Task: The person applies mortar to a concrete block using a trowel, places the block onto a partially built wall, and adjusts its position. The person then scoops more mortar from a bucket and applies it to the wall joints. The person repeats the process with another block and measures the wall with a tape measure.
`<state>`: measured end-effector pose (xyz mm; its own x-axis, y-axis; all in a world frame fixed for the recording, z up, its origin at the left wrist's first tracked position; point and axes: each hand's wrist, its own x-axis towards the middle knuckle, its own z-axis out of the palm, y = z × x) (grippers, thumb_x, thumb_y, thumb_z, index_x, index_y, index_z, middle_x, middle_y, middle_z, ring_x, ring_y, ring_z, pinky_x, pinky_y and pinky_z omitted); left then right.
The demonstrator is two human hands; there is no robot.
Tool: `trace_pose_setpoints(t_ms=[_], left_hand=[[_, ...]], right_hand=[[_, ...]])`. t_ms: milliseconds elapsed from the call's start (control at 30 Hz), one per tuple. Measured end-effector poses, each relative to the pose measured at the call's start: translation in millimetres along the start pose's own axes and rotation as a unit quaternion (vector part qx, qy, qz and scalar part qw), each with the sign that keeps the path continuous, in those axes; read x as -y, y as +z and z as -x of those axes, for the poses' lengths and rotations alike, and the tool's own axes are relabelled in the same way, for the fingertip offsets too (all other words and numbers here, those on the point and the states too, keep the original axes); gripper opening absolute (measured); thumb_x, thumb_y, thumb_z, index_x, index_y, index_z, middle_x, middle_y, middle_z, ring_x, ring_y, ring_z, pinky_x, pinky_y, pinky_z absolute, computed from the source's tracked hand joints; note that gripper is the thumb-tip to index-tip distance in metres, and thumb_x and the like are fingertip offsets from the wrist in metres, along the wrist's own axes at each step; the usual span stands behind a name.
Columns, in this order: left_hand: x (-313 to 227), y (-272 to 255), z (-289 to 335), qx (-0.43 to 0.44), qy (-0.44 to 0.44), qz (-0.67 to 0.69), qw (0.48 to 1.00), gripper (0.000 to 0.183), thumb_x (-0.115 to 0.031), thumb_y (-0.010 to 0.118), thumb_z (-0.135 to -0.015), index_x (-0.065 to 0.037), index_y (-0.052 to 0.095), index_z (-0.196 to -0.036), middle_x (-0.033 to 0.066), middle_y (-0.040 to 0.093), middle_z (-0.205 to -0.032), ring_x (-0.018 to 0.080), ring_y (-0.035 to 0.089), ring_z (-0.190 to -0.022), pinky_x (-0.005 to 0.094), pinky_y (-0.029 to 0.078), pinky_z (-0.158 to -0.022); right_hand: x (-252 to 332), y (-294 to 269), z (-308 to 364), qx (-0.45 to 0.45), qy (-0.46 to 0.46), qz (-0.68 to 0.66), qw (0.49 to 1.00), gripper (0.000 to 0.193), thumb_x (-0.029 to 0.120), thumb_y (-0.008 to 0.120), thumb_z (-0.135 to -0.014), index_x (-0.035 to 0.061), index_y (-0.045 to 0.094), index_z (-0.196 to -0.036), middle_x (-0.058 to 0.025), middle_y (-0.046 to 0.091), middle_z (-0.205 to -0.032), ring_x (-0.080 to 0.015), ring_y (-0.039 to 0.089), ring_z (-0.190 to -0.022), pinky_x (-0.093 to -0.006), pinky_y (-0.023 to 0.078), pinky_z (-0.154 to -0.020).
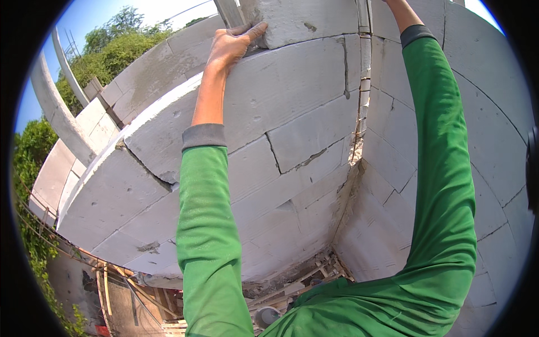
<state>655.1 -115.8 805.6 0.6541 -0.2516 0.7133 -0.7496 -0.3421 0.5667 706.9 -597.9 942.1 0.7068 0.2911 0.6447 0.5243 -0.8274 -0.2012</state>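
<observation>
A pale, white-grey concrete block sits on top of the wall's upper course, at the top of the view. My left hand grips the left end of this block, with the thumb lying against its near face and the other fingers partly hidden around the end. Light dust coats the fingers. My right arm, in a green sleeve with a grey cuff, reaches up along the right-hand wall. Past the wrist, the right hand is cut off by the upper edge, so what it touches is hidden.
The block wall has open, uneven joints. At its inner corner a narrow vertical gap shows metal bars. A second block wall rises at right. Concrete posts and trees stand left. Far below lie timber pieces and a bucket.
</observation>
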Motion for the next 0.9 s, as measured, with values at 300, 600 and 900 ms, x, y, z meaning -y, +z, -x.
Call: trace_pose_setpoints(t_ms=[300, 600, 900], left_hand=[[-7.8, 19.3, -8.5, -0.056, 0.01, -0.013, 0.998, 0.073, -0.063, 0.08, -0.079, -0.005, 0.075, -0.124, 0.0159, 0.076, -0.111, 0.0226, 0.069, -0.103, 0.0412, 0.055, -0.094], [-5.8, 19.7, 235.8, -0.126, 0.229, 0.052, 0.964, 0.037, -0.028, 0.074, -0.093, -0.008, 0.074, -0.124, 0.0041, 0.068, -0.091, 0.0123, 0.063, -0.082, 0.029, 0.052, -0.07], [176.2, 62.9, 885.1, 0.353, -0.646, -0.09, 0.671, 0.111, -0.073, 0.07, -0.082, 0.009, 0.041, -0.15, 0.0317, 0.048, -0.151, 0.0454, 0.045, -0.142, 0.0463, 0.042, -0.114]], right_hand=[[87.9, 59.7, 93.3, -0.458, 0.183, 0.082, 0.866, 0.048, 0.039, 0.068, -0.097, 0.0033, 0.067, -0.129, -0.0177, 0.072, -0.116, -0.0312, 0.071, -0.105, -0.042, 0.058, -0.089], [214.8, 508.7, 505.3, -0.038, 0.345, -0.214, 0.913, 0.021, 0.006, 0.059, -0.092, -0.0007, 0.066, -0.111, -0.0256, 0.069, -0.099, -0.0445, 0.067, -0.097, -0.0491, 0.052, -0.086], [283.7, 556.3, 1018.2, 0.735, 0.152, -0.064, 0.657, 0.018, 0.013, 0.073, -0.07, 0.0015, 0.077, -0.083, -0.0217, 0.074, -0.085, -0.0389, 0.074, -0.08, -0.0483, 0.06, -0.074]])
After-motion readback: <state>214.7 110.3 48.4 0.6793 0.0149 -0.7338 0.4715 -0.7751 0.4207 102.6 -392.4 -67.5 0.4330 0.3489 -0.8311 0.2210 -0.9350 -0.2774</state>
